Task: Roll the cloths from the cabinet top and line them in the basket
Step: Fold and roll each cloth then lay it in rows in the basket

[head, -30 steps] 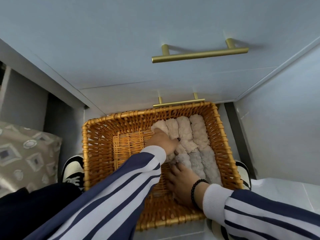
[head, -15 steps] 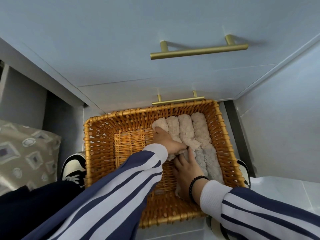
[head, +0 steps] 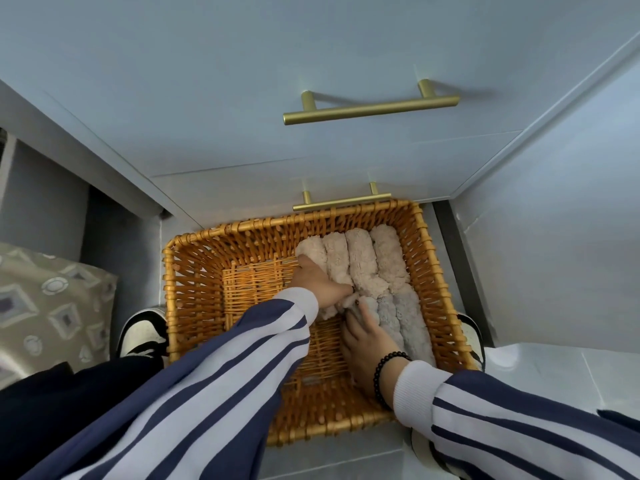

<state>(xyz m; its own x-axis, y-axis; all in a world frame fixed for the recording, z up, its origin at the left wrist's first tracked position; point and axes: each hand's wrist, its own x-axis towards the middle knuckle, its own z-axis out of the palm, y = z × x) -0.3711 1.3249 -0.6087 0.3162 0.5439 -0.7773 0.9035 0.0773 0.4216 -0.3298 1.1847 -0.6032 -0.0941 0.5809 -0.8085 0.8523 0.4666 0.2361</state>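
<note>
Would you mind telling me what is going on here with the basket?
A person is lining rolled cloths in a wicker basket on the floor. Beige rolls and grey rolls fill its right side. The left hand presses the leftmost beige roll; the right hand rests on a grey one.

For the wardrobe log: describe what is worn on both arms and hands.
Both arms wear long sleeves in navy and white lengthwise stripes, ending in white ribbed cuffs. The left hand is bare, with no jewellery visible. The right hand is bare too, with a black beaded bracelet on its wrist just above the cuff.
</note>
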